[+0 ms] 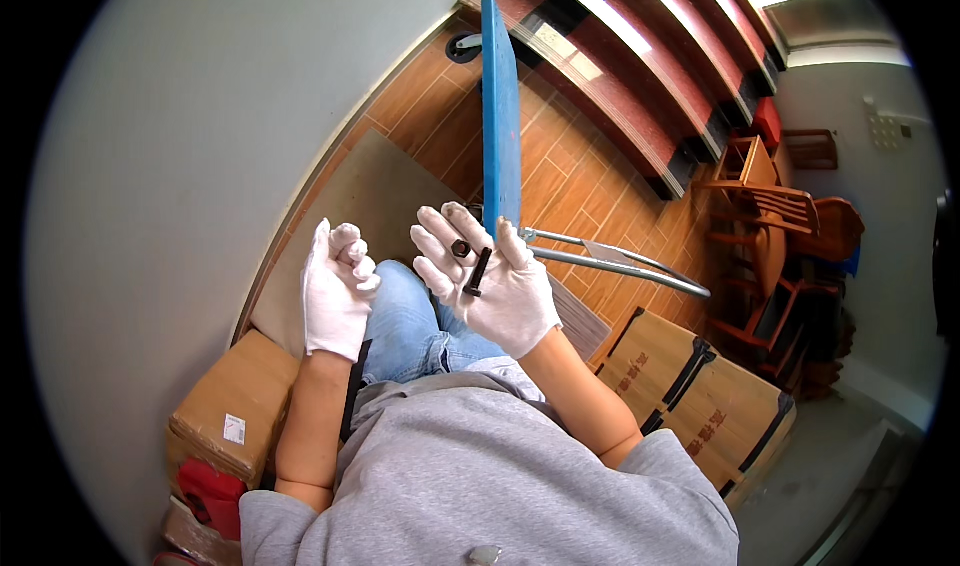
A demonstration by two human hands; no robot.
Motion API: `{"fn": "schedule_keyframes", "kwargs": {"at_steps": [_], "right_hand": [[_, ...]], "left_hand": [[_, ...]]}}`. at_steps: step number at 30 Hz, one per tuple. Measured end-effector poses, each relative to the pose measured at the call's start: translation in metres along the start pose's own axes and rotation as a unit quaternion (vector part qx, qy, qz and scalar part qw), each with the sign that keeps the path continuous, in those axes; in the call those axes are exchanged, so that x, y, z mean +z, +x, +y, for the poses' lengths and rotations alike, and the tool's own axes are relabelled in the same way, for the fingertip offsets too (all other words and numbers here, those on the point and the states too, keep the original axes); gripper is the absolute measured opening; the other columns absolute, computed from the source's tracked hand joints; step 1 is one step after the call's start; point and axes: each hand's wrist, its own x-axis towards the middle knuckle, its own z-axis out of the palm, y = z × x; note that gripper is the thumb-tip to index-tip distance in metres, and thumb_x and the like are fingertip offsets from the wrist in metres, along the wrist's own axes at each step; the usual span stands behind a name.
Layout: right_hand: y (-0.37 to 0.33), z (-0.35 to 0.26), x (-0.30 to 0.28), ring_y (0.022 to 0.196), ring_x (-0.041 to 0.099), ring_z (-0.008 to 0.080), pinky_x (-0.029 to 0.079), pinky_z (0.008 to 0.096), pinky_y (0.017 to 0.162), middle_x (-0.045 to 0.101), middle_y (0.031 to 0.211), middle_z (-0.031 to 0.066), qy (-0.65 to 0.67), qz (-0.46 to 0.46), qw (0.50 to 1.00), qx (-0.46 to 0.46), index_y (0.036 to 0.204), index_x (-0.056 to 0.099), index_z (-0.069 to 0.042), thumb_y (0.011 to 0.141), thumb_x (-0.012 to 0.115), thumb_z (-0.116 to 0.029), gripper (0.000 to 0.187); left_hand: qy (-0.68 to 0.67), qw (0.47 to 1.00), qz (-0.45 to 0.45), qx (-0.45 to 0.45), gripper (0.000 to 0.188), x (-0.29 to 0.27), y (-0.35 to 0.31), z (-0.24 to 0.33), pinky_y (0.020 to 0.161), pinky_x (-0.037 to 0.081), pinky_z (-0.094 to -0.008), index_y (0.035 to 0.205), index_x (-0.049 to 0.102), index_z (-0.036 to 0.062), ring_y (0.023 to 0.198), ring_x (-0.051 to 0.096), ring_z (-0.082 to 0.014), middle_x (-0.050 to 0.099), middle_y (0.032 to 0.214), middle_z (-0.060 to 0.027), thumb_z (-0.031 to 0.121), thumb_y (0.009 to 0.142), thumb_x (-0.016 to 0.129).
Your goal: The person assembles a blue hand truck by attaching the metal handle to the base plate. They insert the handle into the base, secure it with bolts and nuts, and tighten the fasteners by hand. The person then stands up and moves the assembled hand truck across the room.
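Both my hands wear white gloves and are raised above my lap. Across the palm of my right hand (490, 276), turned upward with the fingers spread, lies a black bolt (479, 271). A small black nut (461, 249) rests beside the bolt on the fingers. My left hand (338, 291) is held apart from the right, its fingers loosely bent and nothing visible between them. Just beyond the right hand stands a blue board (502, 116), seen nearly edge-on, with a grey metal tube frame (620, 264) projecting to the right.
A cardboard box (240, 391) sits by the left wall, with a red object (210, 496) near it. More taped cardboard (690, 396) is on my right. Red and black steps (620, 76) rise ahead. Wooden chairs (770, 246) are stacked at the right. A caster wheel (463, 48) shows behind the board.
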Motion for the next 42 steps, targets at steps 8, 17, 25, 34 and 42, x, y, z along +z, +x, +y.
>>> {"fn": "schedule_keyframes", "kwargs": {"at_steps": [8, 17, 25, 34, 42], "right_hand": [[0.004, 0.013, -0.024, 0.122, 0.044, 0.0298, 0.037, 0.0411, 0.106, 0.049, 0.128, 0.0173, 0.031, 0.006, 0.999, -0.009, 0.118, 0.054, -0.001, 0.093, 0.053, -0.034, 0.041], [0.002, 0.029, -0.073, 0.094, 0.051, 0.0259, 0.046, 0.0337, 0.091, 0.052, 0.097, 0.0112, 0.061, 0.041, 0.992, -0.101, 0.104, 0.053, 0.005, 0.085, 0.056, -0.006, 0.022], [-0.062, 0.031, -0.115, 0.054, 0.038, 0.0131, 0.033, 0.0282, 0.052, 0.047, 0.072, 0.0036, -0.030, 0.120, 0.988, -0.086, 0.075, 0.051, -0.008, 0.087, 0.051, -0.019, 0.016], [-0.198, -0.011, -0.228, 0.042, 0.028, 0.0108, 0.022, 0.0263, 0.040, 0.040, 0.060, -0.0012, 0.004, 0.285, 0.945, -0.161, 0.067, 0.047, -0.015, 0.085, 0.050, -0.037, 0.028], [-0.331, -0.036, -0.342, 0.039, 0.032, 0.0102, 0.025, 0.0268, 0.038, 0.040, 0.054, -0.0030, 0.063, 0.342, 0.913, -0.212, 0.068, 0.051, -0.013, 0.091, 0.048, -0.036, 0.032]], "left_hand": [[-0.009, 1.000, -0.010, -0.025, 0.030, -0.018, 0.000, 0.000, 0.045, 0.037, -0.0197, 0.091, 0.060, 0.0122, 0.054, 0.045, -0.0066, 0.047, 0.071, 0.0029, 0.036, 0.099, 0.044], [0.036, 0.996, 0.011, -0.077, 0.027, -0.020, 0.004, -0.005, 0.045, 0.037, -0.0195, 0.089, 0.059, 0.0137, 0.053, 0.044, -0.0061, 0.046, 0.071, 0.0038, 0.033, 0.099, 0.044], [0.107, 0.986, -0.041, -0.124, 0.023, 0.001, -0.017, -0.034, 0.048, 0.037, -0.0199, 0.092, 0.055, 0.0150, 0.054, 0.043, -0.0055, 0.044, 0.071, 0.0049, 0.031, 0.100, 0.041], [0.222, 0.966, -0.099, -0.084, 0.022, 0.061, -0.101, -0.105, 0.047, 0.039, -0.0200, 0.092, 0.052, 0.0134, 0.054, 0.045, -0.0062, 0.047, 0.071, 0.0038, 0.030, 0.101, 0.040], [0.381, 0.917, -0.117, -0.031, 0.021, 0.123, -0.169, -0.245, 0.048, 0.036, -0.0184, 0.091, 0.053, 0.0134, 0.055, 0.043, -0.0049, 0.048, 0.072, 0.0049, 0.031, 0.099, 0.044]]}}
